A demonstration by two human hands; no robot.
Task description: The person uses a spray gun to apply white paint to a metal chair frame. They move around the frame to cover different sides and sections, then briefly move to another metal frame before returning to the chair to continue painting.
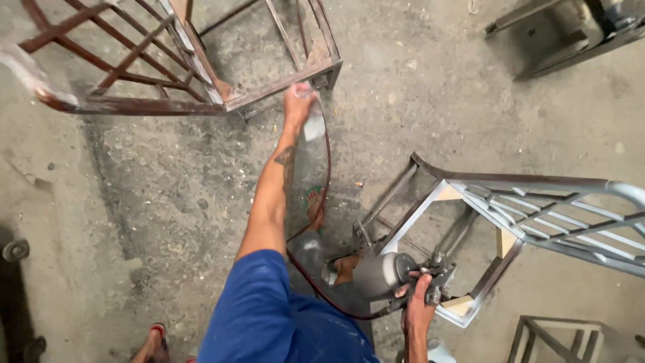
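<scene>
The spray gun (396, 277) sits low in the frame, its round grey cup pointing left, and the right hand (418, 306) is wrapped tight around its grip, fingers curled over the metal body. It hangs just beside the near corner of a grey frame (537, 202), a barred metal piece lying tilted on the concrete floor (168, 195), pale wooden blocks tucked in its corners. A dark red hose (327, 168) runs off the back of the gun, loops down under the person's body, then climbs up along the left forearm.

The left hand (297, 102) is far from the gun, arm stretched straight out ahead, fist closed around that hose together with a whitish blurred thing I cannot make out. It's right at the corner of a rusty frame (201, 81), brown bars crossing, resting on the floor at the top left. Touching it or just short of it? Cannot tell.

Between the two hands: bare feet in sandals, a blue sleeve (259, 302), open floor. The two frames lie well apart, with the person standing between them. More metal sits at the top right corner (571, 33) and another small frame (557, 339) at the bottom right, near the gun hand.
</scene>
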